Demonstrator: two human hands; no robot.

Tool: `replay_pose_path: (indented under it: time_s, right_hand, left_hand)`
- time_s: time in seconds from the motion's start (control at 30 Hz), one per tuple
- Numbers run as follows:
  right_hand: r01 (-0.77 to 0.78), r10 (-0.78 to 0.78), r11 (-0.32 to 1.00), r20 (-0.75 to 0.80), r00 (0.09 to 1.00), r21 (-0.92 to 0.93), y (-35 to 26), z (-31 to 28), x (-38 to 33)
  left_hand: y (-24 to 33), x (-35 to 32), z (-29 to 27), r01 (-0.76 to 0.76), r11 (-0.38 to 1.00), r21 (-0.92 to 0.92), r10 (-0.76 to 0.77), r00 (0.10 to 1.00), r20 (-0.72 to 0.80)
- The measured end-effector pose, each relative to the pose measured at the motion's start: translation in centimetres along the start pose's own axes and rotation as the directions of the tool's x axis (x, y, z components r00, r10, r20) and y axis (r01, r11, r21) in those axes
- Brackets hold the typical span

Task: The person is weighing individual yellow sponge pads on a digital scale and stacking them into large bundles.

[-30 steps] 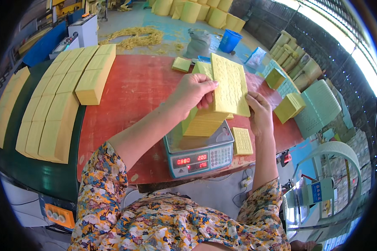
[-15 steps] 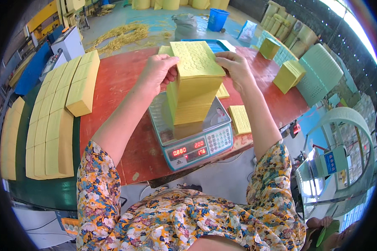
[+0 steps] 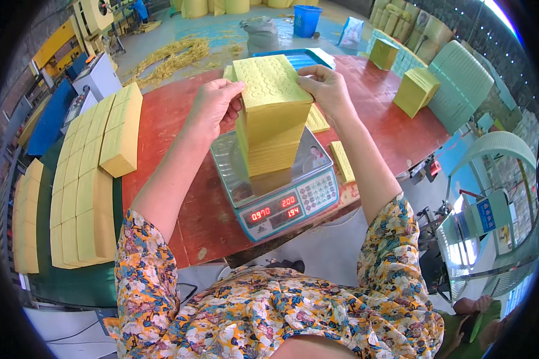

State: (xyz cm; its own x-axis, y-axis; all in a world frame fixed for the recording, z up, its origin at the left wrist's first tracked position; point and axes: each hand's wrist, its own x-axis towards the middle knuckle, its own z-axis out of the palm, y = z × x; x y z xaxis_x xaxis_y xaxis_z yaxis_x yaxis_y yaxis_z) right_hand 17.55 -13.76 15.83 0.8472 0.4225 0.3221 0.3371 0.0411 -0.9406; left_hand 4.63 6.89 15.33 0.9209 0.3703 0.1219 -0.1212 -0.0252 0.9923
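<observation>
A tall stack of yellow paper sheets (image 3: 275, 131) stands on the metal pan of a digital scale (image 3: 288, 206) with red lit digits and a keypad. Stamped curved cuts mark its top sheet. My left hand (image 3: 214, 106) pinches the upper left edge of the stack between thumb and fingers. On the opposite side, my right hand (image 3: 329, 94) grips the upper right edge, its thumb and forefinger at the corner. The upper part of the stack sits slightly offset from the lower part. Small yellow paper pads (image 3: 342, 161) lie on the red table (image 3: 185, 239) beside the scale.
Rows of yellow paper blocks (image 3: 84, 203) stand at the left on a dark green surface. Two yellow blocks (image 3: 416, 91) sit at the far right near a pale green perforated chair back (image 3: 460, 84). Behind the table are a blue tray (image 3: 293, 58) and a blue bin (image 3: 307, 21).
The red digits on the scale have changed. Both hands keep their hold on the stack's upper edges. The whole view has shifted a little.
</observation>
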Motion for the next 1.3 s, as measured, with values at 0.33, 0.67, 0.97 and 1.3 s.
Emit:
replay_pose_path:
  time_s: [0.33,0.67,0.97,1.3]
  right_hand:
    - [0.085,-0.085,0.996,-0.078,0.993,-0.013,1.9,0.1,0.5]
    - [0.023,-0.026,0.999,-0.133,0.991,-0.024,2.1,0.7,-0.3]
    - [0.061,-0.02,0.962,-0.154,0.988,0.267,1.3,0.3,-2.4]
    - [-0.101,0.231,0.842,-0.185,0.955,0.53,8.6,-1.4,-16.8]
  left_hand:
    - [0.0,-0.2,0.4,-0.014,0.996,0.084,0.015,1.0,-0.003]
    - [-0.4,-0.1,0.1,0.016,0.998,0.064,-0.015,1.0,-0.014]
    - [-0.8,-1.3,-0.3,0.025,0.997,-0.067,-0.034,0.989,-0.144]
    - [-11.4,-14.8,-5.4,0.15,0.873,-0.465,-0.28,0.933,-0.225]
